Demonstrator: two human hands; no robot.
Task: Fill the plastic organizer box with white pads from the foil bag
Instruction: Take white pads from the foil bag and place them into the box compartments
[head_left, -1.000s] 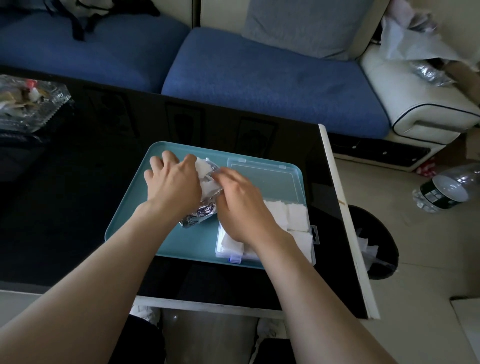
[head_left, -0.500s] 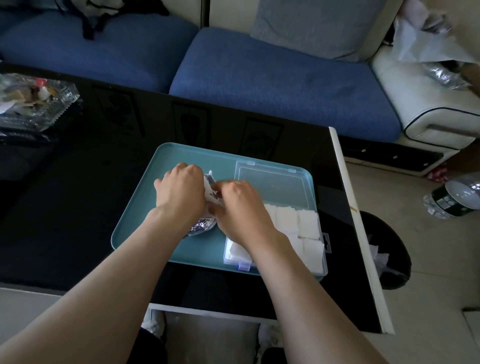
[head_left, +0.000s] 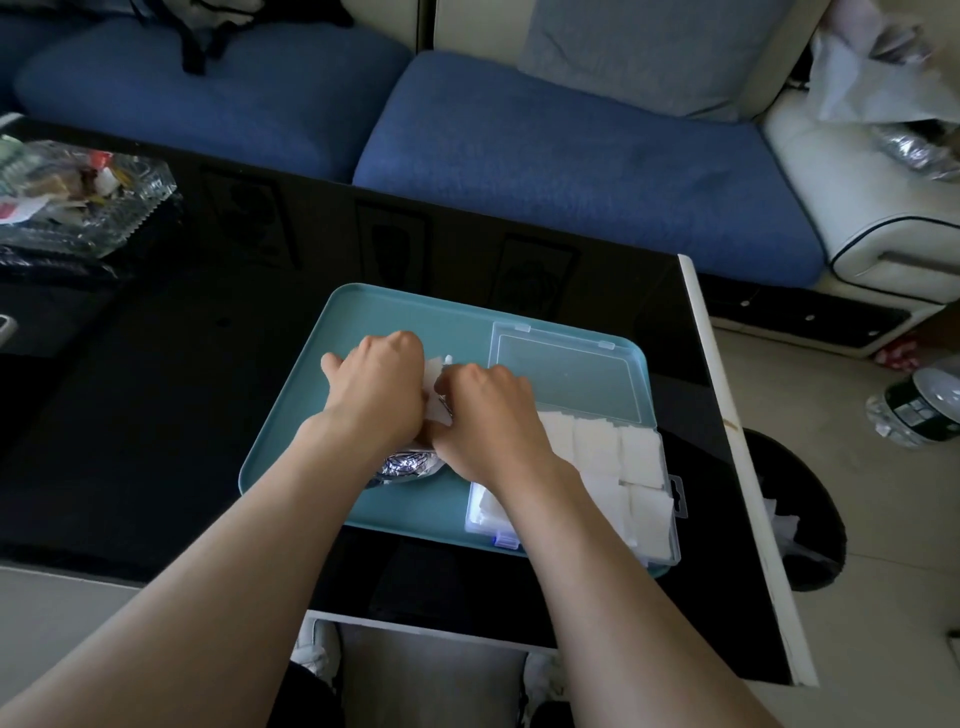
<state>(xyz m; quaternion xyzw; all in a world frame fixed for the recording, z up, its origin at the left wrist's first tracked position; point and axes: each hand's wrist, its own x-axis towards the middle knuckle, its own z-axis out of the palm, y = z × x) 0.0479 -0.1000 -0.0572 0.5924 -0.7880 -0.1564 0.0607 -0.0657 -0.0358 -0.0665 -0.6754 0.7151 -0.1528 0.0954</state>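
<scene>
Left grip is curled round the mouth of the foil bag on the teal tray. Right grip pinches white pads protruding from the bag. The organizer box lies at 4 o'clock from the nearer right grip, with its long axis roughly 9 to 3. Fingertips and bag opening are hidden.

Left hand holds the foil bag while right hand pinches white pads beside the organizer box.
</scene>
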